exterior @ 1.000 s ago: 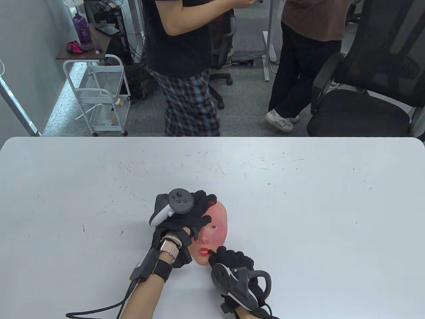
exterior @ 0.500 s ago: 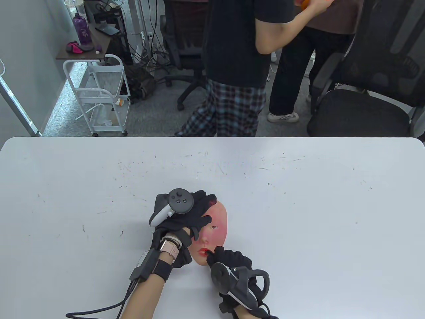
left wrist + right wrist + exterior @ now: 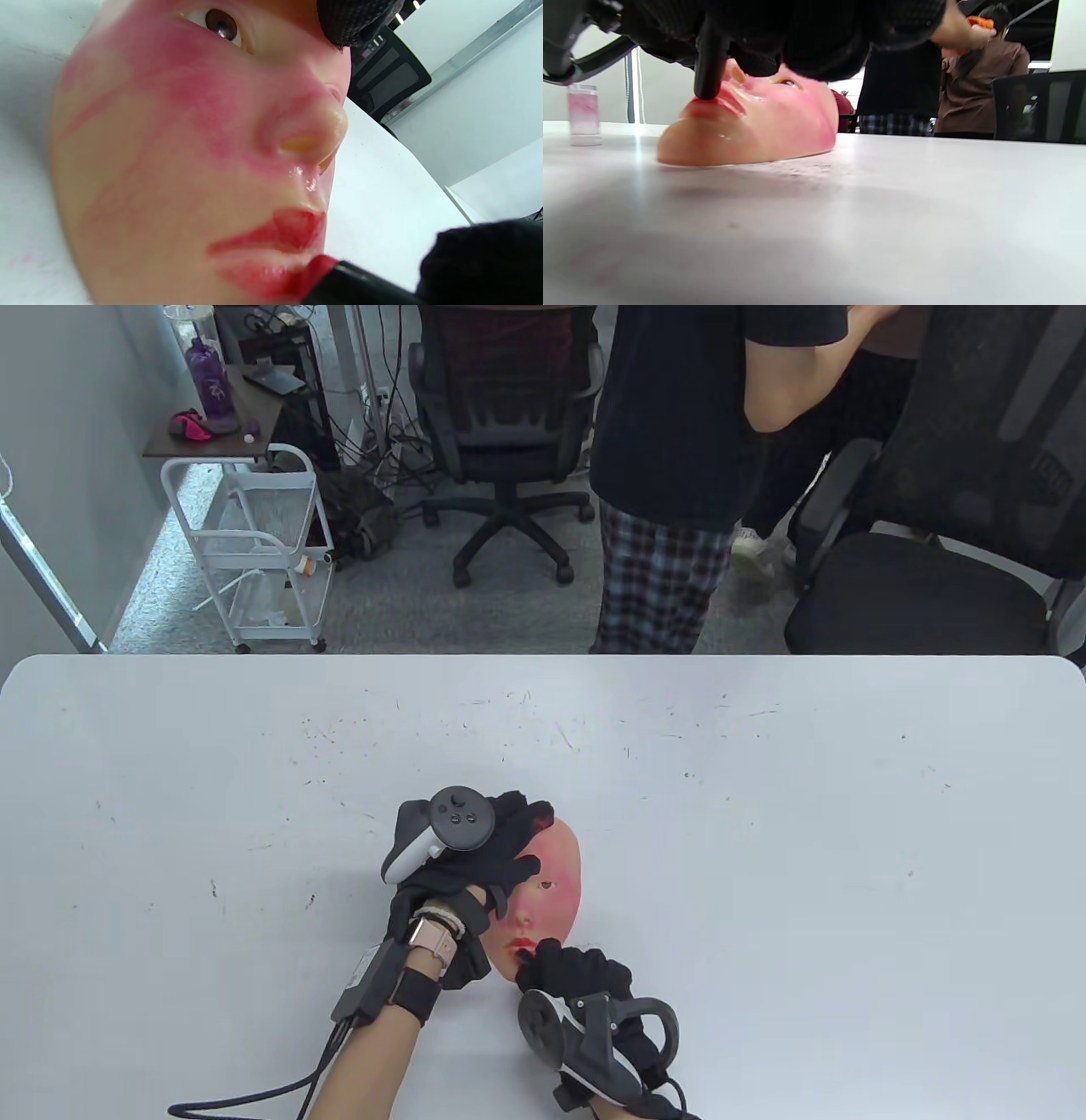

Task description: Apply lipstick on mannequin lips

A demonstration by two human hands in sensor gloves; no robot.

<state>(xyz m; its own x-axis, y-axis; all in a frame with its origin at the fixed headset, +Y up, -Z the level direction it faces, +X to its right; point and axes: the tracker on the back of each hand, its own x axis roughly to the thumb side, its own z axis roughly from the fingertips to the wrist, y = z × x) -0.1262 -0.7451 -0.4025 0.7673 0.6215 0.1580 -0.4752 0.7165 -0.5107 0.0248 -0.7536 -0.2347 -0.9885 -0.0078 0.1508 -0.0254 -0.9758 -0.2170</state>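
Lipstick (image 3: pixel 335 277) gripped by right fingers (image 3: pixel 564 963) touches mannequin lips (image 3: pixel 271 254); left fingers (image 3: pixel 509 869) grip face (image 3: pixel 551 891)

1 overhead, 2 close wrist views

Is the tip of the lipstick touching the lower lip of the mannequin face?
Touching. In the left wrist view the red tip of the lipstick presses into the lower lip of the mannequin face with no gap between them.

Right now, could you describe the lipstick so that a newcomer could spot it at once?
On the white table, find the mannequin face near the front edge. At its red lips, the right hand holds the lipstick: a black tube with a red tip touching the lower lip.
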